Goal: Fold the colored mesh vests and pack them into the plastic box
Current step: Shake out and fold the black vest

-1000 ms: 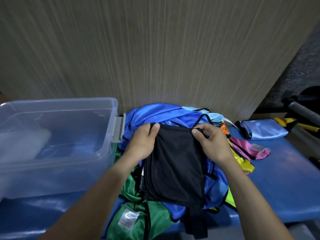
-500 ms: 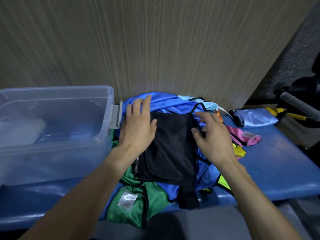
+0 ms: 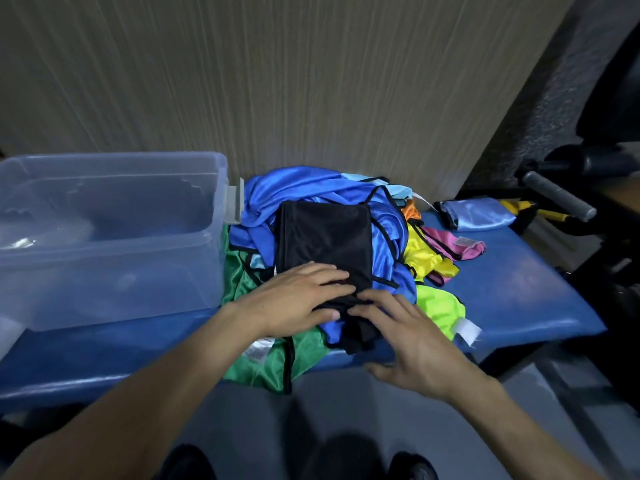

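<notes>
A black mesh vest (image 3: 323,242), folded to a narrow panel, was laid on top of the heap of colored vests (image 3: 311,188) near the middle of the blue padded bench (image 3: 519,292). Its near end was pressed flat by the left hand (image 3: 298,299), fingers straight and close together, likely so the fold would be held while the loose tail was gathered. The right hand (image 3: 412,337) was set just beside it at the bench's front edge, fingers spread, fingertips on the dangling black end; whether any cloth was pinched could not be told. The next fold was judged to run from the near end upward.

The clear plastic box (image 3: 114,271) was stood on the bench's left end, touching the heap; no vests could be seen inside. Green (image 3: 266,362), yellow (image 3: 424,254), lime (image 3: 440,306) and pink (image 3: 457,245) vests were spilled toward the front and right. A pale blue satin pouch (image 3: 478,214) was lying at the back right corner. A wood-grain panel (image 3: 277,81) was noted behind the bench, and dark equipment to the right.
</notes>
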The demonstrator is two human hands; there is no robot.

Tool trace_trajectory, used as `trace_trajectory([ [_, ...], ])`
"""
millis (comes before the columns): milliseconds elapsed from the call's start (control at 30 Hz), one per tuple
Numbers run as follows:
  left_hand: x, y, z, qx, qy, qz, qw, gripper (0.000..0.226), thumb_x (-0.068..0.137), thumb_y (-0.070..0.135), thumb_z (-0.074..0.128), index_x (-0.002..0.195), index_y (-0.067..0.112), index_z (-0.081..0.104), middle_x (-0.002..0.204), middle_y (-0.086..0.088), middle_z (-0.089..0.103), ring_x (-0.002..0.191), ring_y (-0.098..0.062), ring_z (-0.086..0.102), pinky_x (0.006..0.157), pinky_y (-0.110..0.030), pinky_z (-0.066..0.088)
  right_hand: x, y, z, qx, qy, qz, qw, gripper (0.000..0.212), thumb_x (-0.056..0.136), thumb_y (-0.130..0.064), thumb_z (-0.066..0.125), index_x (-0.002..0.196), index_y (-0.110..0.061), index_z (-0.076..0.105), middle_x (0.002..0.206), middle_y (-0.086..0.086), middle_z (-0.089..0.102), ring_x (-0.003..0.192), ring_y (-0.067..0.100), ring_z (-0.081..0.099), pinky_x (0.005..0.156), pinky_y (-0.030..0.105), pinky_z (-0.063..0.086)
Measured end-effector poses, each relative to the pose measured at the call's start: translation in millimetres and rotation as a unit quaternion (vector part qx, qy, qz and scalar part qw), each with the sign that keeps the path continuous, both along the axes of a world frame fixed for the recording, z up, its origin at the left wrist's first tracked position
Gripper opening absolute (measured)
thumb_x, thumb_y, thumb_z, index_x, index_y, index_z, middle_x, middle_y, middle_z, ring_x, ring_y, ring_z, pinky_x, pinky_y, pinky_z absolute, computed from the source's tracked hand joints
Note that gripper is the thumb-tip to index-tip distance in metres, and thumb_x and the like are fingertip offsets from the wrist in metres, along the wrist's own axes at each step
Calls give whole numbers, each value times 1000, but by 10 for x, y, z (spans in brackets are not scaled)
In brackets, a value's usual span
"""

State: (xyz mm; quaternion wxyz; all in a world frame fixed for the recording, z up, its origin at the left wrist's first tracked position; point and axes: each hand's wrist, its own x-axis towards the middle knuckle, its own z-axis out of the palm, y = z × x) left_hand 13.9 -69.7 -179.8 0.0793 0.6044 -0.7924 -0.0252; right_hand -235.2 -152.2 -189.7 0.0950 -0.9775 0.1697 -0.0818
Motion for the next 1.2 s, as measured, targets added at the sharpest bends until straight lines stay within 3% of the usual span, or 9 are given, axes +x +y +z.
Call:
trace_trajectory([
  [133,8,-17,-15,8,29,4,1000,52,106,46,45,155,30,41,164,8,31,151,-14,22,125,-31,17,64,80,-106,-98,-77,-23,992,59,76,-39,79,128,-24,56,130,-1,51,107,24,57,81,36,53],
  [267,1,-19,-9,19,41,5,999,51,106,45,44,155,30,41,164,8,31,151,-14,22,125,-30,16,85,107,-109,-10,-121,-32,992,43,85,-34,79,120,-18,59,108,-2,51,84,21,60,69,28,49],
  [467,37,-25,-42,32,59,5,998,51,107,45,43,155,31,40,164,10,30,150,-11,21,124,-29,17,22,-50,-27,77,-48,27,996,27,98,-40,56,118,-24,64,105,-8,61,92,15,63,78,28,49],
  [600,38,-43,-55,31,66,4,997,50,107,44,44,154,30,43,163,9,32,149,-12,23,124,-29,19,90,-46,37,69,-102,-17,992,23,99,-46,50,103,-31,68,94,-15,67,84,7,63,71,34,52],
  [733,44,-50,-73,36,66,6,997,50,106,46,43,154,32,42,163,10,31,150,-11,22,124,-33,21,211,167,-18,35,-160,-120,979,28,94,-47,53,81,-24,62,54,-8,42,58,15,44,52,29,31],
  [833,56,-47,-89,41,67,7,997,50,106,48,41,154,33,41,163,12,30,150,-9,20,124,-35,22,250,304,-143,12,-142,-143,979,36,94,-54,45,70,-27,45,53,-5,38,56,20,49,49,33,34],
  [933,51,-41,-89,43,64,9,997,50,106,49,40,155,34,40,163,14,28,150,-8,19,124,-36,23,239,341,-266,-18,-158,-143,977,36,96,-55,43,71,-28,44,61,-6,55,59,22,58,49,35,42],
  [1033,49,-37,-80,52,65,10,997,51,106,49,39,155,35,38,164,14,27,151,-8,17,124,-37,22,212,357,-310,-74,-135,-115,981,37,95,-59,43,94,-31,67,83,-7,63,66,22,66,47,37,49],
  [1200,54,-27,-78,55,73,11,996,51,106,50,38,155,36,38,164,15,26,151,-7,17,124,-38,23,49,217,-370,-116,-63,-35,991,55,83,-53,69,130,-29,54,106,-9,56,84,20,68,47,38,53],
])
